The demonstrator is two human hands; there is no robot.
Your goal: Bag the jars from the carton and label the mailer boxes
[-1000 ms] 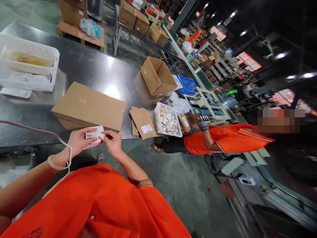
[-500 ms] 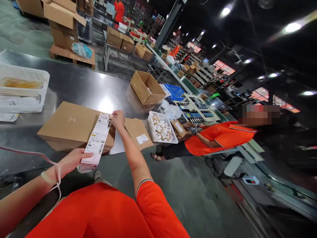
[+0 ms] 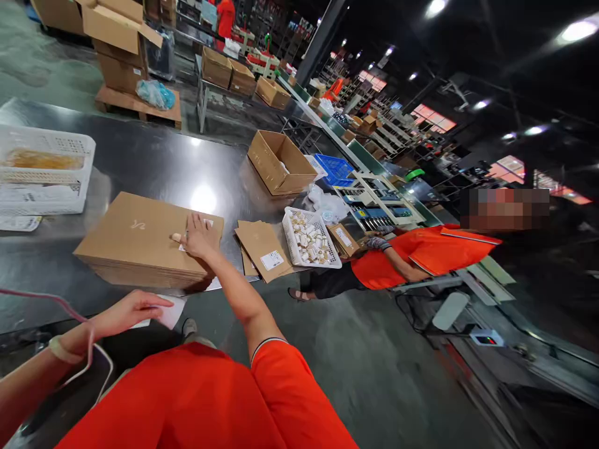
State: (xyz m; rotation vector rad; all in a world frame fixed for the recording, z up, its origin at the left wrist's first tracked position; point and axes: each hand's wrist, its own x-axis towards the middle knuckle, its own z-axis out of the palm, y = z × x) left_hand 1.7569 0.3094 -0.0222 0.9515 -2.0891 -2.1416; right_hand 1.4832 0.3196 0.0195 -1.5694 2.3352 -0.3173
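Note:
A stack of flat brown cardboard mailers lies on the metal table in front of me. My right hand is spread flat on the top mailer near its right end, pressing on a white label that it mostly covers. Below the stack, off the table's edge, my left hand pinches a strip of printed labels, which hangs folded beneath the fingers. To the right lie several mailers, the upper one bearing a white shipping label.
A white basket of small white-and-gold pieces stands beside the labelled mailers, with an open carton behind. At the left is a white plastic basket. A gloved co-worker in orange handles packages at the right.
A label has come off the strip and now lies on the top mailer under my right hand. My left hand has drawn the strip down and away from the stack.

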